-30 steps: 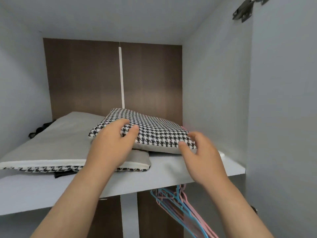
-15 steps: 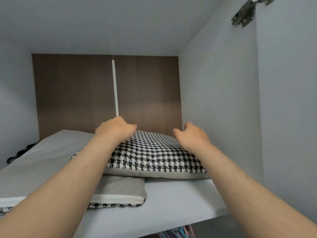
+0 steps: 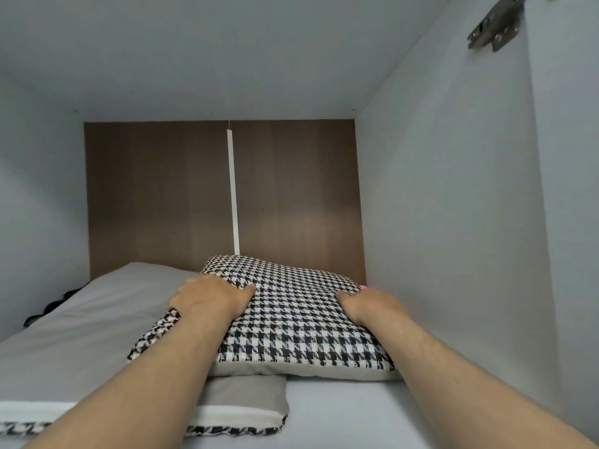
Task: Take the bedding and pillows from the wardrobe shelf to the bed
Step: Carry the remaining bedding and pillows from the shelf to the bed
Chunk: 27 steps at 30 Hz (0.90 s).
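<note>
A black-and-white houndstooth pillow lies on the white wardrobe shelf, its left part resting on a flat grey folded bedding piece with a houndstooth hem. My left hand grips the pillow's left edge, fingers curled over the top. My right hand clutches the pillow's right side near the wardrobe wall. Both forearms stretch in from the bottom of the view.
The grey right side wall stands close to my right hand. A brown back panel closes the shelf behind. Something dark lies at the far left behind the bedding. A metal hinge sits at the upper right.
Both hands have reached deeper onto the shelf and closed on the pillow's two sides. The view has risen and moved closer, so the hangers below are out of sight.
</note>
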Tool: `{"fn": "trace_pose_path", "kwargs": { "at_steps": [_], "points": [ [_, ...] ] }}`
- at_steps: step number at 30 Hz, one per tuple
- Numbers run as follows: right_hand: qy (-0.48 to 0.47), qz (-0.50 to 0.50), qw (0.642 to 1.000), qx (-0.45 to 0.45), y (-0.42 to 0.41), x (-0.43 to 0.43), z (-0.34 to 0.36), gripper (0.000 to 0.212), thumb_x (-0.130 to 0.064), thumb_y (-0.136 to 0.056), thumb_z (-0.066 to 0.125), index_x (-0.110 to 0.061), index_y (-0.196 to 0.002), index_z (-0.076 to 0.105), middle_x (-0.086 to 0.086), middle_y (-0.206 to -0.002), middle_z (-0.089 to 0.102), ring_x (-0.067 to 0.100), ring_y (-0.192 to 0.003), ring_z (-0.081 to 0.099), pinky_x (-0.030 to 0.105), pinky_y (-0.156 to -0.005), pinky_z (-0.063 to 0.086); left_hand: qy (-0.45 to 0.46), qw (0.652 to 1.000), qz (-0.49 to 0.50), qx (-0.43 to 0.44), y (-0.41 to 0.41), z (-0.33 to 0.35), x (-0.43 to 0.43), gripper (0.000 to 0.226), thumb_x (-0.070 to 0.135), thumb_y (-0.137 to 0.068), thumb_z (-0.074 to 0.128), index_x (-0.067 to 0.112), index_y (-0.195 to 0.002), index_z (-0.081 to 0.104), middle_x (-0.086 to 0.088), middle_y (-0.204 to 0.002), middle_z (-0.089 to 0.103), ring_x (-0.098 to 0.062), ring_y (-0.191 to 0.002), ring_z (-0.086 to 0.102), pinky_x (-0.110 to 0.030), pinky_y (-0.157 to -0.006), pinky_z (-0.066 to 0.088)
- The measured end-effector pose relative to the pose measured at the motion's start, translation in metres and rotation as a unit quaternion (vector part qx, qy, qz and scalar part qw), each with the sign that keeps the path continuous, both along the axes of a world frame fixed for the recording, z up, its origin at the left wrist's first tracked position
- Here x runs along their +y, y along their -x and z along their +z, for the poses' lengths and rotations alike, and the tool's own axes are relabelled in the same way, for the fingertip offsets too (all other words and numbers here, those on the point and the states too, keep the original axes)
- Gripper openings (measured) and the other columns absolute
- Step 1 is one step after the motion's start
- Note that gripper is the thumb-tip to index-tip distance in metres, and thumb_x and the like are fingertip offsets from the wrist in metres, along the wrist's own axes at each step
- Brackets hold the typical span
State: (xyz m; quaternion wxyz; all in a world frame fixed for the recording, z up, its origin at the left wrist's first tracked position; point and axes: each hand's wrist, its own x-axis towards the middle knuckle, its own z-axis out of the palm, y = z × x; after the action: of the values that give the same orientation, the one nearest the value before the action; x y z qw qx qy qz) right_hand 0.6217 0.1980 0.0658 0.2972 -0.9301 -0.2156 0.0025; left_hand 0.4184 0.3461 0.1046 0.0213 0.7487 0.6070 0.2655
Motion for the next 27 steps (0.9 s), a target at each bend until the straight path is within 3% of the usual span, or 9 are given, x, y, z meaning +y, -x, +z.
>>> {"fn": "trace_pose_path", "kwargs": {
  "at_steps": [2,4,7,10,12,16,19,23,27],
  "points": [
    [0.020,0.009,1.000,-0.020,-0.001,0.004,-0.003,0.095,-0.079,-0.067,0.029,-0.023,-0.141,0.047,-0.006,-0.149,0.046,0.031,-0.127,0.051,0.053,-0.102,0.041,-0.027,0.999,-0.008,-0.015,-0.001,-0.001,0.004,0.100,0.083,-0.061,0.050,0.010,-0.129,0.051,-0.012,-0.128,0.058,-0.032,-0.116,0.056,-0.042,-0.092,0.047],
    [0.019,0.016,0.999,-0.048,0.011,-0.003,-0.001,0.083,-0.074,-0.077,0.034,-0.015,-0.130,0.057,0.002,-0.142,0.053,0.032,-0.121,0.055,0.052,-0.101,0.043,-0.048,0.998,-0.037,-0.027,0.000,-0.003,0.007,0.087,0.077,-0.067,0.054,0.010,-0.123,0.049,-0.010,-0.118,0.063,-0.031,-0.110,0.059,-0.037,-0.082,0.048],
    [-0.011,0.016,0.996,-0.085,0.020,-0.010,-0.002,0.053,-0.063,-0.087,0.046,-0.015,-0.100,0.066,0.006,-0.113,0.068,0.028,-0.097,0.062,0.036,-0.083,0.052,-0.076,0.992,-0.091,-0.049,0.003,-0.007,0.006,0.062,0.068,-0.075,0.058,0.014,-0.106,0.052,-0.005,-0.100,0.067,-0.028,-0.093,0.063,-0.032,-0.067,0.045],
    [-0.048,0.007,0.992,-0.112,0.027,-0.016,-0.001,0.044,-0.058,-0.090,0.049,-0.016,-0.079,0.056,0.001,-0.080,0.063,0.024,-0.078,0.058,0.030,-0.066,0.047,-0.105,0.984,-0.119,-0.085,0.008,-0.008,0.002,0.045,0.061,-0.080,0.058,0.017,-0.088,0.051,0.000,-0.079,0.061,-0.025,-0.076,0.058,-0.032,-0.061,0.044],
    [-0.070,0.001,0.989,-0.132,0.033,-0.020,0.000,0.043,-0.057,-0.090,0.050,-0.015,-0.081,0.054,0.000,-0.072,0.057,0.025,-0.074,0.056,0.030,-0.063,0.045,-0.121,0.977,-0.132,-0.114,0.012,-0.009,-0.004,0.040,0.056,-0.083,0.058,0.017,-0.085,0.049,0.001,-0.073,0.058,-0.023,-0.070,0.055,-0.031,-0.057,0.042],
    [-0.112,-0.006,0.976,-0.187,0.047,-0.031,0.001,0.042,-0.056,-0.090,0.049,-0.014,-0.087,0.052,0.007,-0.087,0.064,0.027,-0.076,0.055,0.034,-0.064,0.045,-0.131,0.961,-0.170,-0.177,0.025,-0.013,-0.014,0.035,0.049,-0.087,0.058,0.016,-0.084,0.048,0.000,-0.069,0.057,-0.021,-0.064,0.053,-0.031,-0.054,0.042],
    [-0.128,-0.001,0.967,-0.220,0.059,-0.042,0.004,0.042,-0.056,-0.091,0.048,-0.014,-0.086,0.050,0.003,-0.078,0.058,0.027,-0.073,0.055,0.034,-0.061,0.045,-0.126,0.951,-0.189,-0.208,0.039,-0.011,-0.020,0.034,0.046,-0.089,0.058,0.015,-0.082,0.046,0.000,-0.068,0.054,-0.016,-0.058,0.048,-0.030,-0.049,0.036],
    [-0.158,-0.012,0.954,-0.256,0.076,-0.061,0.013,0.047,-0.060,-0.089,0.048,-0.013,-0.087,0.053,0.003,-0.077,0.062,0.028,-0.073,0.061,0.038,-0.063,0.053,-0.140,0.931,-0.222,-0.255,0.057,0.003,-0.034,0.034,0.047,-0.089,0.059,0.014,-0.085,0.048,0.000,-0.069,0.054,-0.014,-0.057,0.048,-0.029,-0.047,0.033],
    [-0.196,-0.038,0.938,-0.283,0.094,-0.085,0.031,0.047,-0.061,-0.088,0.050,-0.014,-0.082,0.051,0.002,-0.070,0.060,0.023,-0.065,0.059,0.031,-0.051,0.040,-0.178,0.910,-0.242,-0.286,0.069,0.024,-0.046,0.037,0.048,-0.087,0.061,0.013,-0.083,0.047,0.000,-0.067,0.053,-0.014,-0.056,0.046,-0.029,-0.047,0.031]
  ]
}}
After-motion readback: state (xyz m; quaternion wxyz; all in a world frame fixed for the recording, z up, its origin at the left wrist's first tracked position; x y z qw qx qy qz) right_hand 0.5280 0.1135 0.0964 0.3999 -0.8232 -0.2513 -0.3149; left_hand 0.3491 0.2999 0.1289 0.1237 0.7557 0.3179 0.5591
